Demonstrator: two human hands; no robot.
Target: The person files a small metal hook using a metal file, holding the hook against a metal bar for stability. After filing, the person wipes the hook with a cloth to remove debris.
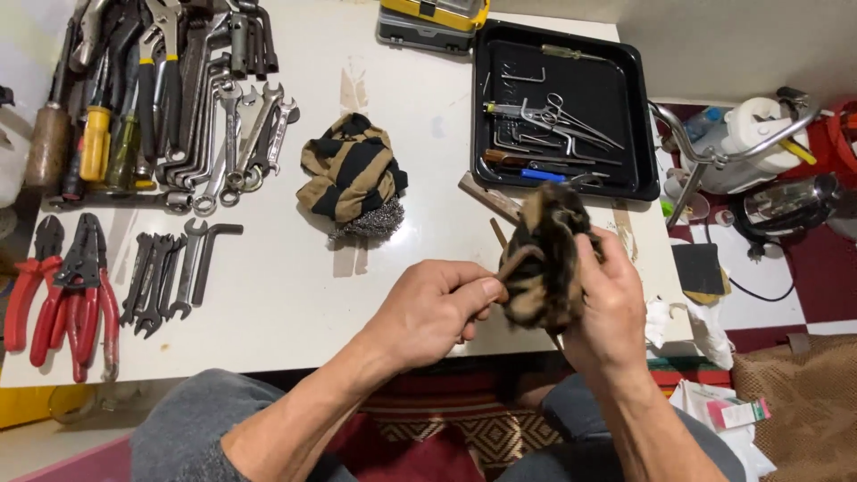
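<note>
Head view: right hand [611, 308] clamps soft, limp striped rag [540, 259]; left hand [433, 308] pinches thin tool end [513, 263]; grip rag by bunched folds.

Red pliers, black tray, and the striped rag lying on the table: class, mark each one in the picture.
red pliers [67, 303], head view, on the red handles.
black tray [638, 116], head view, on its right rim.
striped rag [351, 170], head view, on the middle of the folded cloth.
</note>
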